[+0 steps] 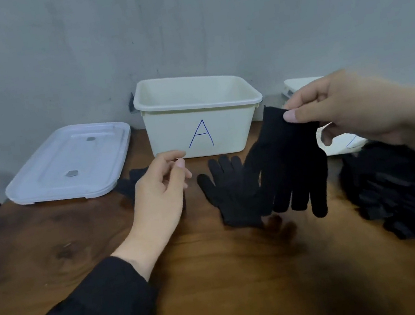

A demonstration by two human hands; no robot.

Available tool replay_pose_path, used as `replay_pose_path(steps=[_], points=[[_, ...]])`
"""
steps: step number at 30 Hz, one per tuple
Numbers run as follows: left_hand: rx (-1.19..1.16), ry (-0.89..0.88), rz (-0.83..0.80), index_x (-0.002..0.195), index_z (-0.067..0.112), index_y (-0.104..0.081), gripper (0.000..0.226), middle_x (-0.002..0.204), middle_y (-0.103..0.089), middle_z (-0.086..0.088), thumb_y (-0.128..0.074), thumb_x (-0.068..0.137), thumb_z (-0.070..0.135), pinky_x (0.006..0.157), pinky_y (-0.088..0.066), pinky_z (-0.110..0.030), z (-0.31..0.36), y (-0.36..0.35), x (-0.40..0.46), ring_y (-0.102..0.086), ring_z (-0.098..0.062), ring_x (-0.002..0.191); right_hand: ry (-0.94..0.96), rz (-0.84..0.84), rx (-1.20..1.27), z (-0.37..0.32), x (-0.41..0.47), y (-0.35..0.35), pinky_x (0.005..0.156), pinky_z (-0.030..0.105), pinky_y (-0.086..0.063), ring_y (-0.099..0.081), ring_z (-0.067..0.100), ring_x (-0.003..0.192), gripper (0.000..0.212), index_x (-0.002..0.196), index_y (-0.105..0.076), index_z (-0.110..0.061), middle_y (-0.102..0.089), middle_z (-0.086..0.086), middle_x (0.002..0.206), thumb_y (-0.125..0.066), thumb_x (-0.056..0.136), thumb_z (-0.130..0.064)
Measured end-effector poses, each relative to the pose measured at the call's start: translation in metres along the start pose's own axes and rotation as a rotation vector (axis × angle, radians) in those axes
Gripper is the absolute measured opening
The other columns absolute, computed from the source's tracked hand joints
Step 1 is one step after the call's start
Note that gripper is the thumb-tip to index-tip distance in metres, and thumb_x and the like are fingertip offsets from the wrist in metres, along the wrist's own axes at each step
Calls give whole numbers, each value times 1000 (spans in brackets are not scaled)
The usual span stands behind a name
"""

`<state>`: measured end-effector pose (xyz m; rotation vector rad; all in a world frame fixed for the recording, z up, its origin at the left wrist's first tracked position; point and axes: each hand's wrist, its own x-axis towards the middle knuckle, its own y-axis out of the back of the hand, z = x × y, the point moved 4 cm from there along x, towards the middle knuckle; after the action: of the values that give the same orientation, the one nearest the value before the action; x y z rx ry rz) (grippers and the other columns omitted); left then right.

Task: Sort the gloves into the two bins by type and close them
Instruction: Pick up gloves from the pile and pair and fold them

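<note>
Item: black knit glove [292, 159], hanging mid-frame, right hand [343, 107] pinching its cuff.
Left hand [161, 192] hovering loosely curled, holding nothing; checking type before dropping into bin A [202, 130] seems advisable.

A matt black knitted cloth glove [292, 159] hangs pinched at its cuff by the right hand [349, 106], its weave soft and slightly fuzzy. Another glove of the same knit [227, 195] lies on the wooden table [78, 247], whose dark brown top is smooth, with visible grain and a low sheen. The cream bin [202, 119] marked with a blue inked "A" is smooth plastic with a faint gloss. Beside it, the white plastic lid [70, 163] looks smooth and semi-glossy. The heap of dark gloves [398, 186] at right is blurred. The wall [178, 24] behind is matt grey with a rough, mottled finish.
</note>
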<state>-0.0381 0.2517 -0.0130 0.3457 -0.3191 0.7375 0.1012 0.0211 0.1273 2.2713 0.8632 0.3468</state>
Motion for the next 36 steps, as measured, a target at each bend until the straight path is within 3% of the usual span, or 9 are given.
replay_pose_path(steps=[3, 7, 12, 14, 16, 19, 27, 31, 36], points=[[11, 13, 66, 115, 30, -62, 18, 83, -67, 14, -49, 103, 30, 71, -51, -20, -4, 8, 4, -63, -6, 76, -37, 10, -52, -6, 26, -10, 52, 25, -51, -62, 21, 76, 10, 91, -78, -16, -73, 8, 87, -70, 94, -23], [14, 17, 83, 116, 29, -62, 19, 83, -67, 13, -49, 102, 30, 68, -50, -21, -6, 7, 6, -62, -12, 73, 46, 223, -109, -20, 56, -12, 69, 38, -61, -70, 40, 85, 9, 96, -75, -19, -75, 10, 97, -69, 95, -26], [9, 5, 99, 114, 30, -62, 18, 83, -67, 13, -49, 102, 28, 68, -48, -14, -8, 7, 7, -62, -11, 75, 316, 379, -242, -23, 43, -40, 62, 9, -43, -64, 7, 73, 7, 94, -70, -31, -70, -14, 85, -64, 97, -29], [12, -11, 89, 110, 31, -63, 15, 81, -68, 12, -51, 101, 27, 70, -47, -12, -8, 4, 7, -63, -10, 76, 369, 316, -324, 2, 24, -74, 75, 10, -45, -60, -1, 84, 10, 100, -72, -33, -67, -20, 91, -64, 96, -30], [13, -28, 77, 104, 34, -62, 14, 80, -68, 11, -53, 101, 24, 71, -46, -12, -7, 1, 6, -63, -10, 76, 402, 207, -419, 41, 3, -116, 86, 28, -49, -58, 2, 91, 13, 103, -73, -30, -64, -19, 99, -64, 95, -31], [66, -55, 37, 102, 33, -64, 14, 82, -69, 12, -55, 99, 22, 73, -45, -11, -5, -6, 4, -64, -7, 79, 378, 87, -451, 88, -20, -160, 86, 41, -51, -56, 6, 101, 23, 111, -73, -31, -58, -22, 111, -58, 96, -41], [573, -299, -376, 108, 27, -70, 23, 99, -61, 14, -51, 99, 35, 87, -46, -38, -11, -36, -4, -54, -9, 93, 392, 140, -292, 101, -22, -146, 95, 44, -48, -56, 4, 110, 23, 110, -73, -29, -58, -23, 116, -61, 94, -42], [762, -334, -557, 110, 35, -72, 43, 108, -56, 19, -39, 95, 58, 97, -37, -38, -12, -44, -10, -48, -6, 104, 431, 29, -325, 114, -17, -137, 101, 40, -44, -54, 3, 116, 29, 112, -71, -34, -56, -25, 119, -57, 94, -51], [780, -278, -638, 114, 38, -69, 44, 107, -51, 21, -45, 87, 63, 105, -29, -33, -15, -46, -10, -43, -2, 107, 461, -65, -353, 121, -13, -132, 105, 31, -35, -50, 1, 122, 37, 118, -68, -37, -53, -26, 125, -58, 89, -59]])
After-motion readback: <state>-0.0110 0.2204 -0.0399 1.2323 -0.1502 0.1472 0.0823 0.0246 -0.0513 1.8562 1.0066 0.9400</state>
